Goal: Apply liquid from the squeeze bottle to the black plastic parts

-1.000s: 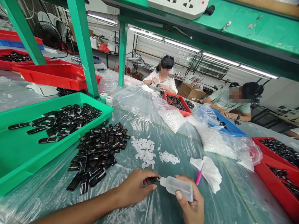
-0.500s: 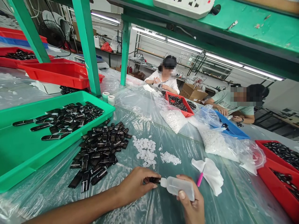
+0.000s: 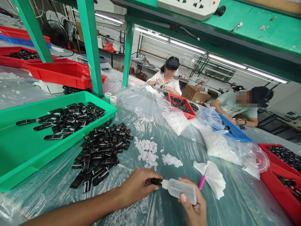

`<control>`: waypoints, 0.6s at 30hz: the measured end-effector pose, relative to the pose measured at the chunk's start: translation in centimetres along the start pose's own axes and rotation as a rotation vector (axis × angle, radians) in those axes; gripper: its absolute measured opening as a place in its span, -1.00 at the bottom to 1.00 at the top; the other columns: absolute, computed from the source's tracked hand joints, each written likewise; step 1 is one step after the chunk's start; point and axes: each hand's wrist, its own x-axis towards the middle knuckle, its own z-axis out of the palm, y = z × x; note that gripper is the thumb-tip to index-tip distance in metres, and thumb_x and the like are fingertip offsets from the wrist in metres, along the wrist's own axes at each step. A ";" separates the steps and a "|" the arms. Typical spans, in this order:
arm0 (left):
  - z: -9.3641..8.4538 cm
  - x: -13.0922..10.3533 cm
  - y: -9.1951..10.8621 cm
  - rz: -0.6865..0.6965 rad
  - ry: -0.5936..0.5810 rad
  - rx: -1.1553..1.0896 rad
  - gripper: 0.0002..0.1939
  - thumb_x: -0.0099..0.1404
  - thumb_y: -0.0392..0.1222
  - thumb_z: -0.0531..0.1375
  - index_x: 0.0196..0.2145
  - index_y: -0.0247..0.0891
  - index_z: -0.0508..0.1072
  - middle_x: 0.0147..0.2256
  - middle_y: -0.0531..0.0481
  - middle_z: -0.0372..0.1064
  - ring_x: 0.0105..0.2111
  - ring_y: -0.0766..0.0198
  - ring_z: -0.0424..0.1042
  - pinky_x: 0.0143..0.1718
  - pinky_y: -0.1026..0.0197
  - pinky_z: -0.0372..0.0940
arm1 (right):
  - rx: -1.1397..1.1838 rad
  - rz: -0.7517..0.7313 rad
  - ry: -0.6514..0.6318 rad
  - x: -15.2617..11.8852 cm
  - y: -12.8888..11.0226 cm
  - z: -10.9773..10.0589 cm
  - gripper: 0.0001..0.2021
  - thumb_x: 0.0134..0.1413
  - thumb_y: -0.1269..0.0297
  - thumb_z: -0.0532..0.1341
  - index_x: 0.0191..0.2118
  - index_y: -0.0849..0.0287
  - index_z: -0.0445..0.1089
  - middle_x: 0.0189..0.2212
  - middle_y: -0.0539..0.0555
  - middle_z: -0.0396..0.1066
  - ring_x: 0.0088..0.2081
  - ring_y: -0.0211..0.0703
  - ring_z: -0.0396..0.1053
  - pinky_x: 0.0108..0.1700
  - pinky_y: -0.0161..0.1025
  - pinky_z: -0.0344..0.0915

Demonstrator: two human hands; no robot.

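Note:
Pinched between the thumb and fingers of my left hand (image 3: 138,185) is a small glossy black plastic piece (image 3: 156,181). My right hand (image 3: 194,201) is wrapped round a translucent squeeze bottle (image 3: 181,189), tilted nearly level. Its white nozzle end meets the black piece; the exact contact point is too small to make out. Left of my hands lies a pile of similar black pieces (image 3: 101,150) on the plastic-covered table. Beyond my hands are a heap of larger white bits (image 3: 147,152) and a heap of smaller white bits (image 3: 172,160).
A green tray (image 3: 21,166) with black pieces stands at the left. To the right lie a white cloth (image 3: 215,182) and a pink-handled tool (image 3: 201,182). Bags of white parts (image 3: 219,146) and red trays (image 3: 279,188) lie farther right. Two people sit across the table.
My hands hold the bottle and black piece in nearly the same pose. The whole view has shifted slightly. The co-worker at the right has lowered their hands and leaned a little.

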 end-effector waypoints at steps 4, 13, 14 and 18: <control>0.0 0.0 0.0 0.006 0.009 0.006 -0.85 0.23 -0.29 0.15 -0.26 -0.19 0.49 -0.34 0.01 0.44 -0.39 0.27 0.36 -0.43 0.35 0.16 | -0.016 -0.035 0.027 0.1 0.2 -0.1 -0.65 -0.25 0.00 0.33 -0.33 0.10 0.45 -0.32 0.06 0.33 -0.36 -0.14 0.29 -0.42 -0.32 0.23; 0.1 0.0 0.0 -0.039 0.018 -0.124 -0.82 0.18 -0.29 0.18 -0.23 -0.21 0.51 -0.31 -0.01 0.47 -0.34 0.24 0.40 -0.35 0.33 0.25 | 0.132 0.057 -0.070 0.2 0.2 -0.2 -0.61 -0.23 -0.04 0.30 -0.28 0.12 0.40 -0.48 0.00 0.34 -0.55 -0.29 0.23 -0.50 -0.35 0.20; 0.2 0.1 0.0 -0.060 0.023 -0.164 -0.80 0.17 -0.28 0.20 -0.22 -0.22 0.51 -0.30 -0.02 0.48 -0.33 0.23 0.41 -0.34 0.32 0.26 | 0.171 0.078 -0.080 0.3 0.3 -0.2 -0.60 -0.20 -0.04 0.29 -0.27 0.12 0.38 -0.51 -0.02 0.34 -0.57 -0.31 0.20 -0.49 -0.34 0.20; 0.2 0.2 -0.2 -0.120 0.030 -0.276 -0.75 0.13 -0.23 0.23 -0.19 -0.25 0.51 -0.30 -0.05 0.48 -0.31 0.21 0.42 -0.30 0.29 0.29 | 0.253 0.150 -0.090 0.5 0.5 -0.2 -0.60 -0.14 -0.05 0.26 -0.23 0.13 0.34 -0.59 -0.05 0.30 -0.58 -0.31 0.18 -0.46 -0.33 0.21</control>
